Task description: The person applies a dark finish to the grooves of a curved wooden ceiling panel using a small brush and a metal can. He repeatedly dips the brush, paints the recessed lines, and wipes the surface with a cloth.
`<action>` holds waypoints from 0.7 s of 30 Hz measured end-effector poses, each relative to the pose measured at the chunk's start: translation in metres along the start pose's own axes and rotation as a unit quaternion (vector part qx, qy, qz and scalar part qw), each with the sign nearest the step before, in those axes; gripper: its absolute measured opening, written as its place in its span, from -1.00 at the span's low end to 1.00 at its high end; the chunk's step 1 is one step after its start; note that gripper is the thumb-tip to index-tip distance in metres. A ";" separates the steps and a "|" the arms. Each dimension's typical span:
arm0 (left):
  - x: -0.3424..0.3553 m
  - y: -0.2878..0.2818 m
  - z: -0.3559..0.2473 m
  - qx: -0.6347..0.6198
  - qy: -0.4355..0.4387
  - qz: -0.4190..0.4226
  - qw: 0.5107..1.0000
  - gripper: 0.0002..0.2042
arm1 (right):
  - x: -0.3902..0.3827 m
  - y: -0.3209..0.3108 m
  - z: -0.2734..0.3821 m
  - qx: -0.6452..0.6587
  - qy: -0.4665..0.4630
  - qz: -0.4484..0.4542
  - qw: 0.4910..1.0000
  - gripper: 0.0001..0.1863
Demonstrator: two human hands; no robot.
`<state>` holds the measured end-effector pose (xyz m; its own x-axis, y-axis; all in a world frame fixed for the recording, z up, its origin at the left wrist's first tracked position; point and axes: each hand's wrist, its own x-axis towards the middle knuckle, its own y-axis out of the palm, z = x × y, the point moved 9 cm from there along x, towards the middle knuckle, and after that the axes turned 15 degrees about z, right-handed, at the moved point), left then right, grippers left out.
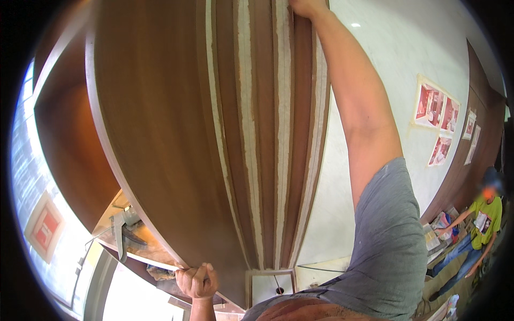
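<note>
I am facing a tall brown panel (155, 134) that fills the middle of the view, rising from near my waist to beyond the upper edge. Four long pale strips (284, 134) run up and down its right-hand part, with brown bands between them. A pale edging (107, 139) curves along its left side.

My left hand (198, 281) is low, at the bottom end of that edging. Its fingers are curled in toward the palm, bunched rather than spread, and close against the panel's edge; I cannot tell whether they pinch it.

My right arm, bare below a grey sleeve (388, 230), stretches straight up. My right hand (308, 7) is at the top of the panel, over its striped part. The frame cuts off the fingers, so I cannot tell how far open they are.

Left of the panel, a grey tool (120, 235) lies on a wooden surface. On the right, printed pictures (430, 104) are taped to a white wall (385, 48), and a co-worker in a yellow-green shirt (490, 211) stands well apart from me.
</note>
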<state>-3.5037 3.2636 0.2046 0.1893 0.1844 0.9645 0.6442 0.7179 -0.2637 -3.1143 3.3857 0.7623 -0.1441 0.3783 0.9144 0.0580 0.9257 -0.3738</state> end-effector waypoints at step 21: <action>0.007 0.000 -0.004 0.018 -0.005 -0.007 1.000 -0.87 | -0.009 -0.005 -0.006 -0.083 0.034 0.090 0.992 -0.52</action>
<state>-3.4991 3.2619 0.2108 0.1741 0.1809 0.9680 0.6197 0.7438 -0.2504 -3.1076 3.3780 0.7568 -0.0501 0.5317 0.8454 0.2385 0.8284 -0.5068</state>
